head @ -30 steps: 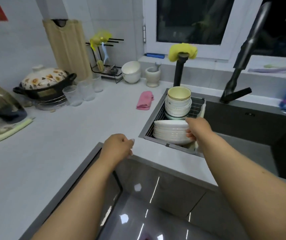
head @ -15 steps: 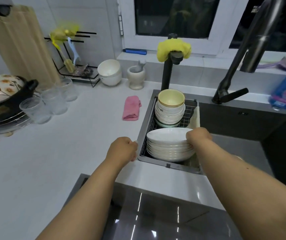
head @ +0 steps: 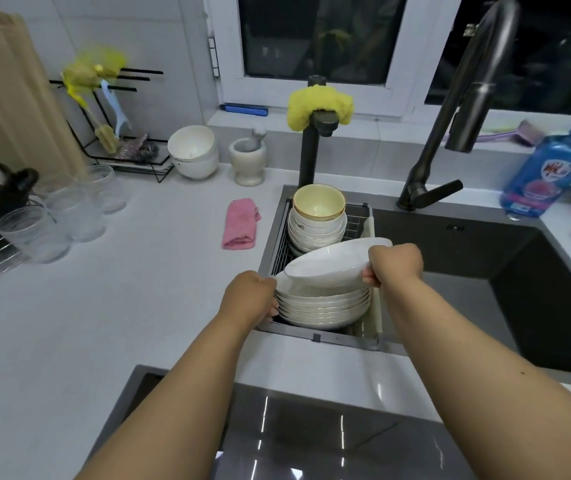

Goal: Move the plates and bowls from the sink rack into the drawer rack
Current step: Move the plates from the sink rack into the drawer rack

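Note:
A stack of several white plates (head: 324, 306) sits in the sink rack (head: 279, 247) at the sink's left side. Behind it stands a stack of bowls (head: 317, 226) topped by a yellowish bowl (head: 318, 201). My right hand (head: 395, 265) grips the right rim of the top white plate (head: 329, 263) and holds it tilted, right side raised above the stack. My left hand (head: 251, 297) holds the stack's left edge with curled fingers. The drawer rack is out of sight; only a glossy dark surface (head: 329, 441) shows below the counter edge.
A black faucet (head: 457, 109) arches over the dark sink basin (head: 485, 289). A second black spout carries a yellow cloth (head: 318, 107). A pink cloth (head: 241, 228), glasses (head: 55, 220), a white bowl (head: 194, 155), a mortar (head: 247, 161) and a blue bottle (head: 550, 171) stand on the counter.
My right hand has lifted the top plate's right side off the stack. My left hand moved from the counter edge to the stack's left side. The camera came closer to the sink.

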